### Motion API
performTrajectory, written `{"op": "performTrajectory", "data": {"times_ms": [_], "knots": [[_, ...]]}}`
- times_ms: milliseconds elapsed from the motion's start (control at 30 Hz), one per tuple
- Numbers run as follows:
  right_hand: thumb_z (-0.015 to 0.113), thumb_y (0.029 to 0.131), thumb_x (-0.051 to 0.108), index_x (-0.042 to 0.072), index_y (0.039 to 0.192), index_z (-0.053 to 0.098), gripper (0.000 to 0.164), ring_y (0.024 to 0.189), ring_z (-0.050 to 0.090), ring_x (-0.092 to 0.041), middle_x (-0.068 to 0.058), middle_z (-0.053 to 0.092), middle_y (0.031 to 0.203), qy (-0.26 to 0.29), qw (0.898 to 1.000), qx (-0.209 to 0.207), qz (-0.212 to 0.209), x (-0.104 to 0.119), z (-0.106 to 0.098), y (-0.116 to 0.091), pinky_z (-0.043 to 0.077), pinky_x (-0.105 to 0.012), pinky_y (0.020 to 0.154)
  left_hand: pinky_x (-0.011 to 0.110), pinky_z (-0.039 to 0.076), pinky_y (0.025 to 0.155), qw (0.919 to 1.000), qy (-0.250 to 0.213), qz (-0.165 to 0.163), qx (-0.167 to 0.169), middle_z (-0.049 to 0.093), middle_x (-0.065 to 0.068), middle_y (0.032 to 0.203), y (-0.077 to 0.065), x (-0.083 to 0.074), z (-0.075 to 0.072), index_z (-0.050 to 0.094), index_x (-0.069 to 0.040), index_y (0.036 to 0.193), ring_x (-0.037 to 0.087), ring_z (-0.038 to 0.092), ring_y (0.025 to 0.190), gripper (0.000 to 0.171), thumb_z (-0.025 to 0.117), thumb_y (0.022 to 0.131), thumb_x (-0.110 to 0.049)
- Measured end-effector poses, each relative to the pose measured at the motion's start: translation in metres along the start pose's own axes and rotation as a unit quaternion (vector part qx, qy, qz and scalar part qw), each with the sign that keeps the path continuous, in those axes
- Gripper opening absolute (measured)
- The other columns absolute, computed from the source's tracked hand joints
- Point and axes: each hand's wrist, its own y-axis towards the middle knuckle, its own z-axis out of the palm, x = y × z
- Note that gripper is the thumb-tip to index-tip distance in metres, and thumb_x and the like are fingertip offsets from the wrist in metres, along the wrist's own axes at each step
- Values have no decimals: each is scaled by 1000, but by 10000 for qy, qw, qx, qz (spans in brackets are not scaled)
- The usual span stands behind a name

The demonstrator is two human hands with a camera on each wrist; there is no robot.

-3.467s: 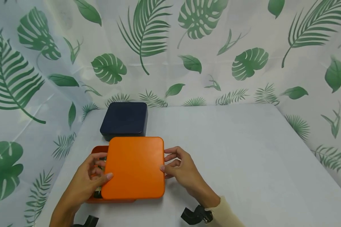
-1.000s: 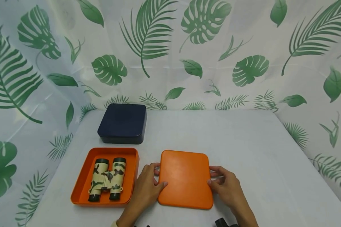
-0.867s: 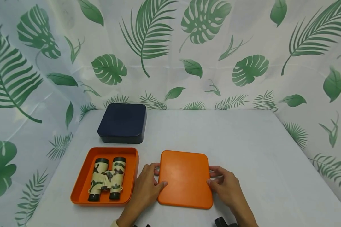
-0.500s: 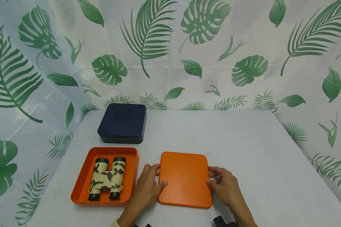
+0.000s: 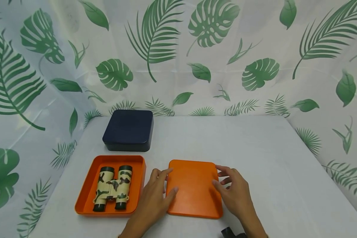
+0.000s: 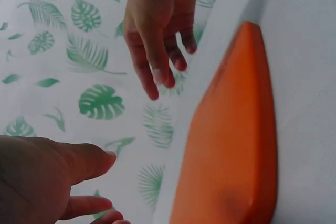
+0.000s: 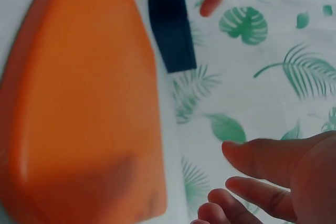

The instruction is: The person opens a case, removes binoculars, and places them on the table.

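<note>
From the head view, the lid (image 5: 193, 191) lies flat on the white surface (image 5: 255, 145), toward the near side and roughly midway between the left and right edges. Half a second ago it was pinched from both sides; now the left hand (image 5: 154, 195) and right hand (image 5: 236, 191) have let go, their fingers loose by its side edges. The lid itself has hardly shifted. Nearer the surface's left edge, the orange box (image 5: 84, 203) stands uncovered, binoculars (image 5: 111, 188) inside; the navy box (image 5: 127, 130) sits near the back left corner.

In the left wrist view, the left thumb and fingers hold nothing, and the right hand's fingers dangle apart from the lid.

The right wrist view agrees: right fingers released, apart from the lid. The uncovering looks finished to me, with the lid set down.
</note>
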Motion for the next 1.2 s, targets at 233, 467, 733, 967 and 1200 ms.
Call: {"op": "performTrajectory", "data": {"times_ms": [233,467,733,967,1200], "knots": [[86,91,20,20,139,68,51,98,67,-19,-6,71,118,361,9981,-33,-491,18,1,-2,59,-25,78,21,46,67,9991,-383,157,61,55,0,115,-13,-11,-22,56,-23,153,14,53,81,61,79,97,-33],[90,87,21,27,138,68,56,101,67,-21,-2,72,118,696,9924,92,-1013,36,9,-4,60,-35,84,22,50,68,9992,-383,-148,-14,57,-3,115,-20,-10,-49,57,-35,150,14,53,85,64,85,92,-34],[92,85,22,29,140,66,62,102,64,-15,6,69,120,975,9806,174,-1693,59,22,-1,59,-37,87,26,50,77,9983,40,-212,-537,59,-3,120,-27,3,-81,56,-35,151,14,52,92,69,87,90,-32],[93,82,24,29,140,66,64,106,64,-10,8,69,121,965,9748,229,-2000,79,35,-3,59,-37,88,24,48,68,9965,239,-67,-803,57,0,116,-32,15,-100,56,-32,150,19,53,89,66,86,91,-39],[95,81,30,30,146,62,73,116,63,-10,12,68,127,757,9714,440,-2206,93,48,-5,58,-38,95,30,50,75,9947,423,16,-935,58,3,124,-35,32,-120,54,-29,153,21,54,103,73,86,89,-46]]}}
